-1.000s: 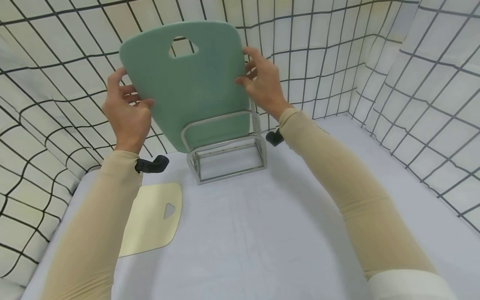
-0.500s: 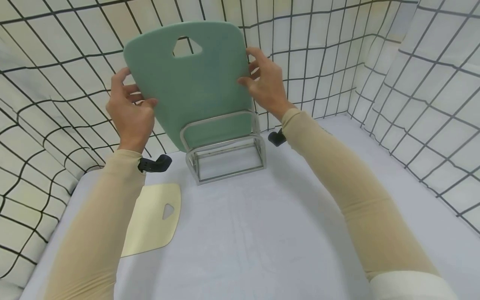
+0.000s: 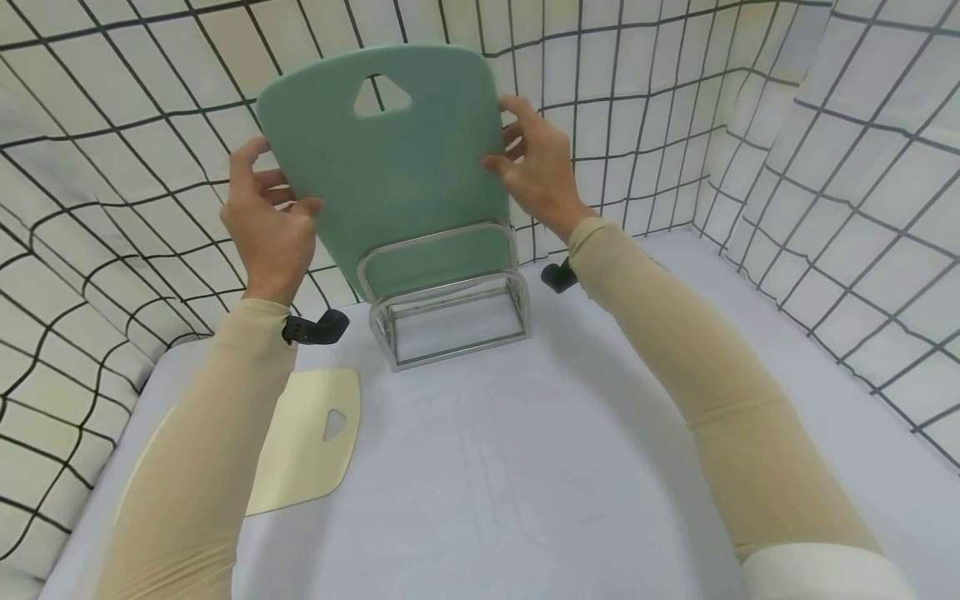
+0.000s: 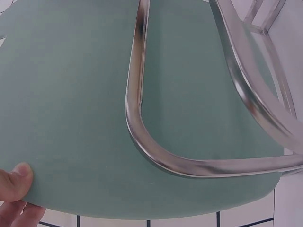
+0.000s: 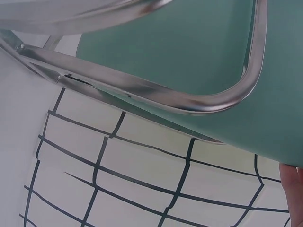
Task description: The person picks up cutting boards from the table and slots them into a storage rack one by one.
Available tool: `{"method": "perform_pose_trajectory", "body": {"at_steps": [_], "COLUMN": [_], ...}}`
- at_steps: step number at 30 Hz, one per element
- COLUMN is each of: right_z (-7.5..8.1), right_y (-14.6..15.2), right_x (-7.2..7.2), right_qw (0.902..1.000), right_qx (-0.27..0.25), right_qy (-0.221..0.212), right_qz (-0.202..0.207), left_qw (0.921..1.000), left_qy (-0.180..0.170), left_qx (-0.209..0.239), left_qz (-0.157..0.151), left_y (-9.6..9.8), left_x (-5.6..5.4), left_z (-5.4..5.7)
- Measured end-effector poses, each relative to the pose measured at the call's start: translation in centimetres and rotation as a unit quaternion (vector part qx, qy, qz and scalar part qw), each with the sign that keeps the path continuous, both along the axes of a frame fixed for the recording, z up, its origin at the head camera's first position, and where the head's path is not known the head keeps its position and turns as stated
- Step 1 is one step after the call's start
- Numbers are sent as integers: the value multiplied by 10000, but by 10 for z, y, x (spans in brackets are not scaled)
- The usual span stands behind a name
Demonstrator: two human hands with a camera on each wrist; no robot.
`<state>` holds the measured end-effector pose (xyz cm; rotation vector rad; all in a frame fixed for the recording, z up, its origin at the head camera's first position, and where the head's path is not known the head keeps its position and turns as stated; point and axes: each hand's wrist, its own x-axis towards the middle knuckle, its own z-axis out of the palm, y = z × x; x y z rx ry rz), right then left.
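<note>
A green cutting board (image 3: 405,167) with a cut-out handle hole stands tilted in the metal rack (image 3: 461,343), behind its middle bar. My left hand (image 3: 272,225) grips the board's left edge, thumb on the front face and fingers toward the back. On the opposite edge, my right hand (image 3: 538,162) holds the board the same way. In the left wrist view, the left thumb (image 4: 21,177) presses the green face near the edge, beside the rack's curved bar (image 4: 137,90). The right wrist view catches only part of the right hand (image 5: 292,189) at the board's edge.
A cream cutting board (image 3: 307,442) lies flat on the white table (image 3: 525,467), partly behind the left sleeve. A white wall covering with a dark grid pattern (image 3: 637,108) rises behind the rack and along both sides.
Both hands and the top of the green board have shifted slightly to the right, bringing the board a little more upright. The rack and cream board stay nearly in place.
</note>
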<state>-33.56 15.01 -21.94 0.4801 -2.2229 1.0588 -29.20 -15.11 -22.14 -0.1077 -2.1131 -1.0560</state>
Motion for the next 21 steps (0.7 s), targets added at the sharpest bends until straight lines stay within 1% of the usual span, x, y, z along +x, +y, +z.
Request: {"method": "perform_pose_trajectory", "body": {"at_steps": [8, 21], "right_z": [-3, -7], "right_y": [4, 9], "right_x": [-2, -3], "right_qw": [9999, 9999], "right_qx": [102, 118], "right_qy": [97, 91], "right_qz": [-14, 11], "left_qw": [9999, 9999], "left_qy": [94, -18], "left_qx": [-70, -94], "left_qz": [-25, -93], "left_y": [2, 6], "left_x": [0, -1], "left_z": [-1, -3]}}
